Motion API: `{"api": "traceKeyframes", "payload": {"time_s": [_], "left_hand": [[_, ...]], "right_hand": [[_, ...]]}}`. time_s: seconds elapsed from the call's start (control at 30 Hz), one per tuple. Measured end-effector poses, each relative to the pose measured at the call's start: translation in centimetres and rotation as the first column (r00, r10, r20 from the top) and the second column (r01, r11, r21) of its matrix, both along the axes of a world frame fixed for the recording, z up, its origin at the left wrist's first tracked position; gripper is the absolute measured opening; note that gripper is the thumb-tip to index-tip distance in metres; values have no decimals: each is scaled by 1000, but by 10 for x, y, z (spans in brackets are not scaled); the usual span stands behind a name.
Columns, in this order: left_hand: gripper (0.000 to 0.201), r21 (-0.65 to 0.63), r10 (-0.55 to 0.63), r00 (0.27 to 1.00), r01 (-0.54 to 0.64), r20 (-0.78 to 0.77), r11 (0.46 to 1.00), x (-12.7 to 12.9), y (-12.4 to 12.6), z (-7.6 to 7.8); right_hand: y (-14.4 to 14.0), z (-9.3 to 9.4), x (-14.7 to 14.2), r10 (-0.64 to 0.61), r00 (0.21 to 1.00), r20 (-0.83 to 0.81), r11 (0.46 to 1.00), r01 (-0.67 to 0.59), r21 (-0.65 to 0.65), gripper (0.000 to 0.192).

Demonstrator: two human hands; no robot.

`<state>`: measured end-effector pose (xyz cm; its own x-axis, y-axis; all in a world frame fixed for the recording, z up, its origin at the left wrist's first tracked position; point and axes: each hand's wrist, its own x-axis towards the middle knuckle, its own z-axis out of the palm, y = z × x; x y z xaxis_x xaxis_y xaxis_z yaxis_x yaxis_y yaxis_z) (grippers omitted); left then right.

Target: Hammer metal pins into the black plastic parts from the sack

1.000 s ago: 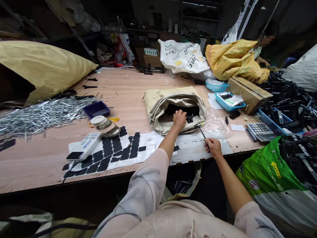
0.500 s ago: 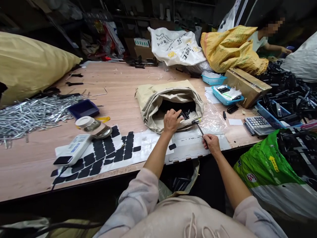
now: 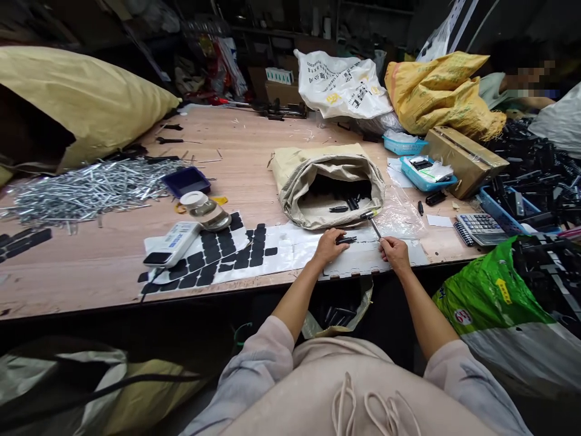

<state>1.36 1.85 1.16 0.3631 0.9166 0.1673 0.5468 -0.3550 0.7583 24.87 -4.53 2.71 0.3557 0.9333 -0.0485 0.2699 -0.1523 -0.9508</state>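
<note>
My left hand [image 3: 330,246] is closed on a small, narrow black plastic part [image 3: 347,240], low over the white sheet at the table's front edge. In my right hand [image 3: 396,254] is the lower end of a thin metal rod with a black crosspiece [image 3: 376,227]. Its crosspiece points away from me, by the right side of the sack's mouth. The beige sack [image 3: 290,197] lies on its side just beyond both hands, its mouth facing me. Several loose black parts [image 3: 351,204] lie inside; the sack's depth is dark.
Left on the table are a pile of metal rods [image 3: 95,191], a navy tray [image 3: 186,180], a jar [image 3: 206,212] and a white box [image 3: 175,245]. Right are blue baskets [image 3: 426,175], a cardboard box [image 3: 463,160], a calculator [image 3: 482,228] and a green bag [image 3: 481,290]. Another person is at far right.
My left hand has come out of the sack's mouth toward me, now with a black part in its fingers. The right hand still holds the rod. The camera view has shifted left.
</note>
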Motion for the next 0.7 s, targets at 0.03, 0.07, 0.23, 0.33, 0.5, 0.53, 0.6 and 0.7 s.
{"api": "traceKeyframes", "payload": {"time_s": [0.03, 0.07, 0.23, 0.33, 0.5, 0.53, 0.6, 0.7], "left_hand": [[34, 4, 14, 1000, -14, 18, 1000, -2, -1, -1], [31, 14, 34, 999, -35, 26, 999, -3, -1, -1], [20, 31, 107, 993, -109, 56, 994, 0, -1, -4], [19, 5, 103, 993, -103, 56, 995, 2, 0, -5], [34, -14, 116, 992, -116, 49, 993, 3, 0, -5], [41, -25, 130, 990, -129, 61, 991, 4, -1, -5], [53, -51, 159, 983, -154, 87, 987, 4, -1, -4], [63, -81, 177, 978, -169, 106, 982, 5, -2, -3]], "right_hand": [[-2, 0, 0, 2, 1000, 31, 1000, -2, 7, 39], [-4, 0, 0, 4, 998, 67, 1000, -5, 15, 40], [-25, 5, -1, 3, 932, 364, 995, -39, 91, 36], [-41, 9, -5, 69, 856, 513, 992, -111, 52, 33], [-56, 15, -20, 208, 827, 522, 977, -203, -67, 37], [-57, 17, -23, 213, 826, 522, 976, -207, -71, 40], [-59, 20, -30, 211, 820, 531, 975, -215, -54, 49], [-58, 24, -38, 211, 818, 536, 969, -249, -1, 55]]}}
